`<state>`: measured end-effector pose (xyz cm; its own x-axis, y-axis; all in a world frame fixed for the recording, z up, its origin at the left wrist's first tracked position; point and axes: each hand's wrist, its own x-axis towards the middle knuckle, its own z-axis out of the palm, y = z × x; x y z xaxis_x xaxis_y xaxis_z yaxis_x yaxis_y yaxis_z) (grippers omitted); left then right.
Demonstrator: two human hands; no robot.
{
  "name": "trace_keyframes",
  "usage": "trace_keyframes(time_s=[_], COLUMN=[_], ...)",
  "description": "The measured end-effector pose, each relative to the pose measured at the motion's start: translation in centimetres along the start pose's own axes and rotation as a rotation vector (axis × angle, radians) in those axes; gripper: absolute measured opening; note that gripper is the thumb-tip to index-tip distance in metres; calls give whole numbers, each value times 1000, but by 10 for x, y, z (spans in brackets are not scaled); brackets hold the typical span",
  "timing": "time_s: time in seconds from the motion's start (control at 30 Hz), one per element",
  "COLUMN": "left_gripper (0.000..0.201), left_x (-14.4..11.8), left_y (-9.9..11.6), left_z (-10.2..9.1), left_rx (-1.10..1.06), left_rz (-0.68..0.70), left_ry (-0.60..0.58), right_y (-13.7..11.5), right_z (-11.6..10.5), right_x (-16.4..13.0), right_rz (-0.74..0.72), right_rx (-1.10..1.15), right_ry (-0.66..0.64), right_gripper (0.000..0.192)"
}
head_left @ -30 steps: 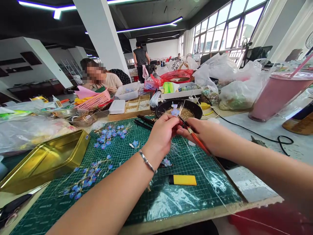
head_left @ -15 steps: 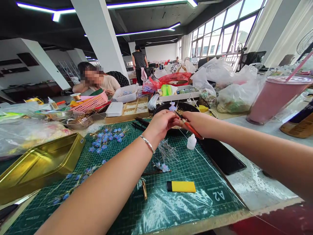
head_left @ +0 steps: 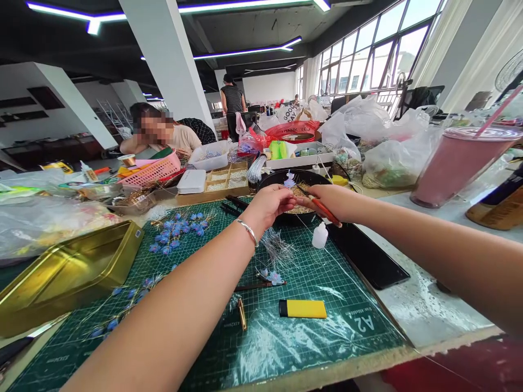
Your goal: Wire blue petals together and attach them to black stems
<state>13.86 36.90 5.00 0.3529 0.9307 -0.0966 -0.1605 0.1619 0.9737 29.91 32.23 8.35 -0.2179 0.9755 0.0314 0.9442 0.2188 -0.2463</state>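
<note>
Orange-handled tool [head_left: 323, 209] now rides higher, clear of the small white bottle [head_left: 320, 236] it partly hid a second ago

Reading the clock from the middle of the green mat [head_left: 347, 288], with twelve straight ahead of the person, a gold tray [head_left: 122, 256] stands at nine. Just beside it, between eight and nine, wired blue sprigs [head_left: 131, 294] lie partly behind the left forearm; a bunch of blue blossoms [head_left: 164, 238] rests at ten. These look made up already.

Toward twelve, the left hand [head_left: 267, 207] has its fingers pinched together, seemingly on the stem of a pale blue flower [head_left: 290, 179] that stands upright above them, in front of the black bowl [head_left: 314, 177]. Nearer the middle lie loose silver wires [head_left: 278, 247] and another pale flower [head_left: 275, 277], both apparently waiting, so I judge the work partway along, with this piece unfinished.

A yellow lighter [head_left: 305, 308] lies at four, the bottle at two. At one o'clock the right hand [head_left: 332, 196] has its fingers wrapped around the tool, its dark tip aimed toward the flower; whether it touches the stem, I cannot tell. Farther right, toward three, a black phone [head_left: 371, 256] lies partly on the pale surface [head_left: 441, 310].
</note>
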Motion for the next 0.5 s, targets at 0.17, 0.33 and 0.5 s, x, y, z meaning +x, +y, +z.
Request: trace_keyframes(time_s=[0.17,0.33,0.5], left_gripper=[15,9,30], left_x=[-68,-207,-303], left_y=[20,24,-16], left_z=[-19,-41,-43], left_rx=[-25,-99,-201], left_rz=[30,55,5], left_ry=[-66,-181,-4], right_y=[10,10,7], right_z=[-13,30,80], right_x=[-45,-130,-160], right_rz=[43,79,45], right_rx=[-155,-265,-282], right_ry=[28,-46,6], right_gripper=[39,29,14])
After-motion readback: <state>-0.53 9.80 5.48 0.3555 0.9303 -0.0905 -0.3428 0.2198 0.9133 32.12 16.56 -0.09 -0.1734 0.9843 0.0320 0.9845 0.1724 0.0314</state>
